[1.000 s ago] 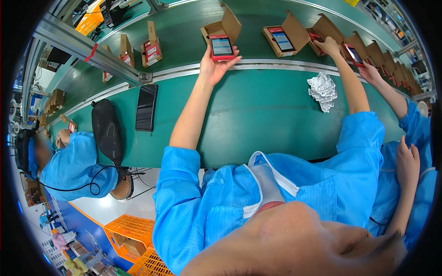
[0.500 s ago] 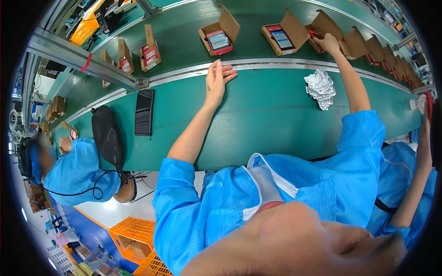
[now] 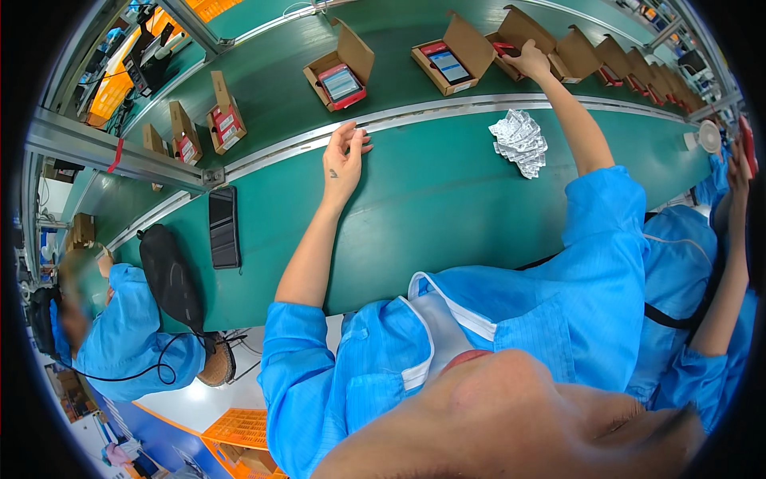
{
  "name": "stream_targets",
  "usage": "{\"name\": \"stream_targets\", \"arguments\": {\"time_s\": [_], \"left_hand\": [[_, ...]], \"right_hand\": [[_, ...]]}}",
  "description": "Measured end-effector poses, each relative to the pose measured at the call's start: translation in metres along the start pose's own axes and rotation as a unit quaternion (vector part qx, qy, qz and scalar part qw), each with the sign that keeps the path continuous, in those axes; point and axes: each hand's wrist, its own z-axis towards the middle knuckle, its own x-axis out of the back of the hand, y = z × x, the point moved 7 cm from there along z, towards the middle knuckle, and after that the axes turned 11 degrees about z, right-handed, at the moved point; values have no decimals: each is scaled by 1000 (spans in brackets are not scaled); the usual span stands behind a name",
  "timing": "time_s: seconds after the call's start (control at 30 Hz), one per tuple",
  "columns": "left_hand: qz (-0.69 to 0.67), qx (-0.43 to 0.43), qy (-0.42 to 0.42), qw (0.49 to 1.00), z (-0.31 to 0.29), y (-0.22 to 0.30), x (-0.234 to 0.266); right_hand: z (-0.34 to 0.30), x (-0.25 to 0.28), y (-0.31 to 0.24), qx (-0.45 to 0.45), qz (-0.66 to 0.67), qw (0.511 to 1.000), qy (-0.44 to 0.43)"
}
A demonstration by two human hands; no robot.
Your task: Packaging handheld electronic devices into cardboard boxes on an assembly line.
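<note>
My right hand (image 3: 529,61) reaches into an open brown carton (image 3: 527,29) on the far green belt, its fingers closed on the red inner box (image 3: 505,49) there. Part of that box is hidden by the hand. My left hand (image 3: 344,160) is raised over the near green table edge with slightly bent fingers, holding nothing. Beyond it stands an open carton (image 3: 361,54) with a red box and a phone (image 3: 341,85). Between my hands is another open carton (image 3: 471,49) with a phone (image 3: 450,67) showing a lit screen.
A pile of small silvery packets (image 3: 520,144) lies on the green table (image 3: 415,215). Left are a dark phone-like case (image 3: 224,227) and a black pouch (image 3: 171,275). More cartons (image 3: 226,120) line the belt. A metal frame (image 3: 120,152) crosses the left. Co-workers in blue sit on both sides.
The whole view has shifted, so belt and table appear further left. My left hand's fingers have bent a little. My right hand stays at the same carton.
</note>
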Motion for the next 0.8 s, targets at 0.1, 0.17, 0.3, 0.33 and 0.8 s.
{"name": "stream_targets", "arguments": {"time_s": [0.1,0.17,0.3,0.33,0.8], "left_hand": [[-4,0,-1,1000,0,1,-1],[-8,-1,-2,1000,0,1,-1],[-1,-1,-2,1000,0,1,2],[0,-2,2,1000,-1,0,4],[469,-111,366,796,49,14,180]], "right_hand": [[0,1,2,2,-6,1000,2],[0,2,4,3,-1,1000,6],[3,0,2,8,-14,1000,4],[2,1,-1,4,-28,1000,14],[-97,126,-75,296,71,895,327]]}}
